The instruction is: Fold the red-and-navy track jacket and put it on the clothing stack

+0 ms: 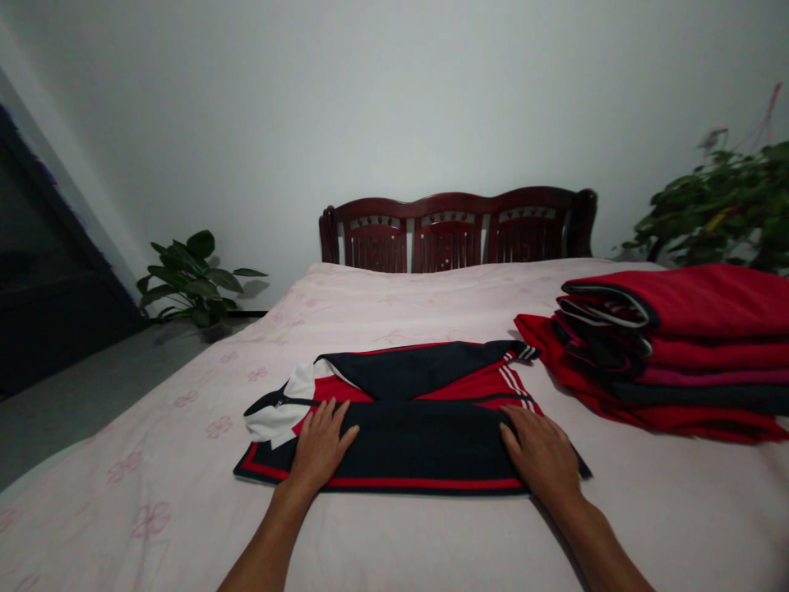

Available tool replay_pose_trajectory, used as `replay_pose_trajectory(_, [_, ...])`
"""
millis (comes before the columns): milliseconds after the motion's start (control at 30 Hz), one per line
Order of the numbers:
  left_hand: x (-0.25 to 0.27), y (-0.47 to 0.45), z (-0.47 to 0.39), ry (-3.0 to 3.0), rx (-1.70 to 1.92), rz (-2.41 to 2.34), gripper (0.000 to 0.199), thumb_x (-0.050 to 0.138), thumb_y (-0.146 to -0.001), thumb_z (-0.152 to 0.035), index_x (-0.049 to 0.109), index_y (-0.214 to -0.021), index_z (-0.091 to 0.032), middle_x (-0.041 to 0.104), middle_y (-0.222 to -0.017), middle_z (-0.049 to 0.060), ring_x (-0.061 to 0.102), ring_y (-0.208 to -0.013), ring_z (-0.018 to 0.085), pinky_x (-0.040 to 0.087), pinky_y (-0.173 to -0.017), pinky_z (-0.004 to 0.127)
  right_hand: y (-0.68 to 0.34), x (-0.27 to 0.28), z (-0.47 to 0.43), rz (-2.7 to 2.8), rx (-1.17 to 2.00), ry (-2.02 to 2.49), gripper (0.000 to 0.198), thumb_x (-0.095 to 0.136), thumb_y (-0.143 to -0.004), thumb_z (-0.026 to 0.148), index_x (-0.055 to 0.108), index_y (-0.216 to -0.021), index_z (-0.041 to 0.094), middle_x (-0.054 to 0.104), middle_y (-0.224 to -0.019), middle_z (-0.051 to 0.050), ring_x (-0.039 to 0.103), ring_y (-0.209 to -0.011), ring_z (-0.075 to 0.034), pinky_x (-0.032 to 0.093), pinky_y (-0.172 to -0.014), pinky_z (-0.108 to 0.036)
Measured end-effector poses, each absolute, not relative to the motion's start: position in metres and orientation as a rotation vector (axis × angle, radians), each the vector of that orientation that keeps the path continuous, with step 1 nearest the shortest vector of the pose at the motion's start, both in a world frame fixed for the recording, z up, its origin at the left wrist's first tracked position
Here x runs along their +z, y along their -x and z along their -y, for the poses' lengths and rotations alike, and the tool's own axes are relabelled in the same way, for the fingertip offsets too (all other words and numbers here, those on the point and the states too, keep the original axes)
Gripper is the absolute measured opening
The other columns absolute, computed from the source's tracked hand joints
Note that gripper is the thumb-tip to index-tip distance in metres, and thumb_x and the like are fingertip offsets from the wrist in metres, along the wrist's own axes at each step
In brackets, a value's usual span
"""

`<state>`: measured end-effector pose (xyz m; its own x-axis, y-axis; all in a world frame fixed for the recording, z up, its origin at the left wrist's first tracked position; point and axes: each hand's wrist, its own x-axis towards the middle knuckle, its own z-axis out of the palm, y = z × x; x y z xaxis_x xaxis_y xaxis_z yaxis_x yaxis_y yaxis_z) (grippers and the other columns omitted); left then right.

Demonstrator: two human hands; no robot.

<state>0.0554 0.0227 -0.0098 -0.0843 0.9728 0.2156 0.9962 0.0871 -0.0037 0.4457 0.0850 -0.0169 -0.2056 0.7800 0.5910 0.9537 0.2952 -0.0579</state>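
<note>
A navy, red and white zip-up jacket (pixel 425 448) lies partly folded on the bed, its white collar end pointing left. The near side is folded in as a flat navy panel edged with a red stripe. Across the far side, another navy fold lies at a slant over the red front, with white stripes at the right end. My left hand (pixel 324 444) rests flat on the panel near the collar, fingers spread. Near the striped hem, my right hand (pixel 542 448) presses on the cloth with its fingers stretched out.
A stack of folded red and dark clothes (pixel 696 353) sits on the pink flowered bedsheet (pixel 431 543) at the right. Behind the bed stands a dark red wooden headboard (pixel 456 230). Leafy plants flank it, one on the left floor (pixel 191 279) and one at the right (pixel 727 210).
</note>
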Motion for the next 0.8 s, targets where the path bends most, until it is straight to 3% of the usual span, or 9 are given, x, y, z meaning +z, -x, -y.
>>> replay_pose_trajectory(800, [-0.0106,-0.0558,-0.0235,2.011,-0.246,2.205,0.056,0.045,-0.096,-0.048,0.045,-0.146,-0.022,0.043,-0.153,0.013,0.037,-0.143,0.028,0.030,-0.116,0.046,-0.4446,-0.0159,-0.0839,2.041,-0.420,1.556,0.030,0.046,-0.093,0.030,0.065,-0.114,0.019,0.072,-0.113,-0.007,0.065,-0.104,-0.025,0.043,-0.097,-0.043])
